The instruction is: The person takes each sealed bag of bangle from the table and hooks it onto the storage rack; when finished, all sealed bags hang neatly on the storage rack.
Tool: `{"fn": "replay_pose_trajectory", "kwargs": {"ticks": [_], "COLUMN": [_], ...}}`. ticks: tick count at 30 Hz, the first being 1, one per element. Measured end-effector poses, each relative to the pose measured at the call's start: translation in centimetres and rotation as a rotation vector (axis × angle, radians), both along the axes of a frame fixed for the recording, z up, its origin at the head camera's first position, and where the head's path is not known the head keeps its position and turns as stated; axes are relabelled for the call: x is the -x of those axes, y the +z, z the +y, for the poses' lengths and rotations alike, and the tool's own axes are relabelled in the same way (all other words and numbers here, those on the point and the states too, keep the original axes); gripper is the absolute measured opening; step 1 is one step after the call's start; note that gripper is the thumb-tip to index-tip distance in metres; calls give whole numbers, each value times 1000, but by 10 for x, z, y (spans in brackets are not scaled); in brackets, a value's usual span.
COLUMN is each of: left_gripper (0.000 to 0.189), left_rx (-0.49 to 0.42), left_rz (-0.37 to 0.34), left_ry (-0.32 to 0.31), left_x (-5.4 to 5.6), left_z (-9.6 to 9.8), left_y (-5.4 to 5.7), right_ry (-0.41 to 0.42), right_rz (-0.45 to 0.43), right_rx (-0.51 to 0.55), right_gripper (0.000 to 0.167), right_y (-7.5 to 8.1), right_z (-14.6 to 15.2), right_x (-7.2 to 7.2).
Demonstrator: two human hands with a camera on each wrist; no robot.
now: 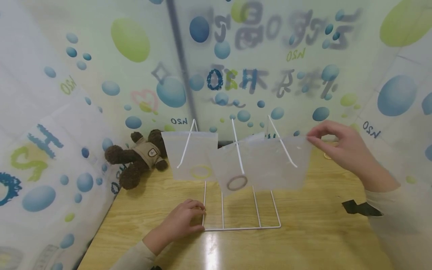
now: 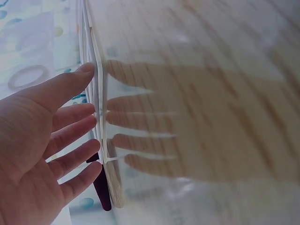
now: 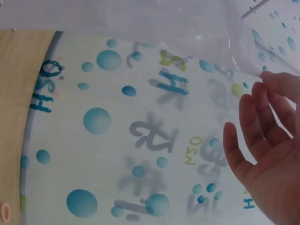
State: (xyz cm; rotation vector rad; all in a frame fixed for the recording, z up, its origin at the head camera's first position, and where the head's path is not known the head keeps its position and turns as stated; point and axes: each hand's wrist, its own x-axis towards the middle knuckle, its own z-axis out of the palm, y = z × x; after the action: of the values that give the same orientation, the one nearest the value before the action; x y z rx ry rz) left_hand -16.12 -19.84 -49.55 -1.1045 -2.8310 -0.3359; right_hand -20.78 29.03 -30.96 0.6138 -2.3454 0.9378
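Observation:
A white wire rack (image 1: pixel 243 228) stands on the wooden table, its prongs slanting up toward the back. Clear plastic bags hang from it: the left bag (image 1: pixel 173 159) with a yellow ring (image 1: pixel 192 172), the middle bag (image 1: pixel 224 161) with a brownish ring (image 1: pixel 228 185). My right hand (image 1: pixel 341 148) pinches the top right corner of the right-hand bag (image 1: pixel 273 168) between thumb and forefinger; the other fingers stay loose in the right wrist view. At the rack's front left corner, my left hand (image 1: pixel 182 221) touches the base wire, with fingers fairly straight in the left wrist view.
A brown teddy bear (image 1: pixel 146 155) in a beige shirt lies at the back left of the table. Behind the right hand, a small orange ring (image 3: pixel 2 213) lies on the wood. Patterned white curtains (image 1: pixel 135 101) enclose the table at the back and sides.

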Motion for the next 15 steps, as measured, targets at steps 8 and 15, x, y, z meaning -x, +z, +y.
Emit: {"fn": "replay_pose_trajectory", "kwargs": {"ticks": [8, 15], "left_gripper": [46, 42], "left_rx": [-13, -49], "left_rz": [14, 16], "left_ry": [1, -4], "left_x": [0, 1], "left_z": [-2, -5], "left_y": [-1, -4], "right_ry": [-34, 28], "right_rz": [-15, 11], "right_rx": [2, -46], "right_gripper": [17, 31], "right_y": [-10, -43], "right_z": [20, 36], "right_x": [-12, -16]}}
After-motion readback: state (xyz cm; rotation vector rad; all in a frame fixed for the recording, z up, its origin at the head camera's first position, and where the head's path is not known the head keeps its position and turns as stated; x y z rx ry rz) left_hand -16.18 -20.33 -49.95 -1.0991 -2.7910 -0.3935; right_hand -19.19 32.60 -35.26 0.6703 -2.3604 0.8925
